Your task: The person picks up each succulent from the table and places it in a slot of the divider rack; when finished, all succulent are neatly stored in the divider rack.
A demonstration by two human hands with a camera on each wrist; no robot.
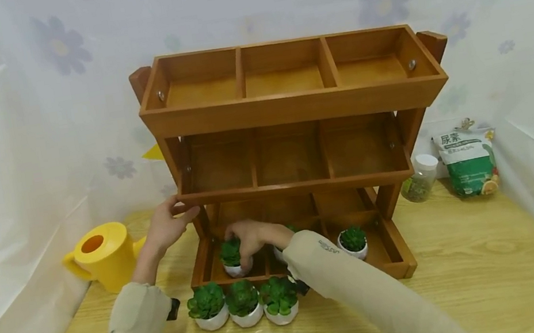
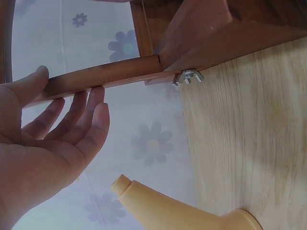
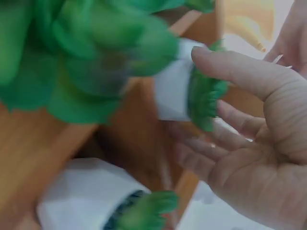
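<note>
My left hand (image 1: 167, 226) holds the left side post of the brown wooden shelf (image 1: 289, 109); in the left wrist view the thumb lies on one side of the post (image 2: 110, 72) and the fingers on the other. Down in the lowest tier, my right hand (image 1: 253, 238) has thumb and fingers around the white pot of a small potted succulent (image 1: 231, 256) in the left compartment. A second potted succulent (image 1: 278, 254) stands in the middle one, partly covered by my right arm. The right compartment contains a third (image 1: 353, 241).
Three more potted succulents (image 1: 244, 303) stand in a row on the table before the shelf. A yellow watering can (image 1: 108, 258) is on the left. To the right are a white-lidded jar (image 1: 421, 180) and a green-and-white bag (image 1: 469, 163). White sheeting surrounds the table.
</note>
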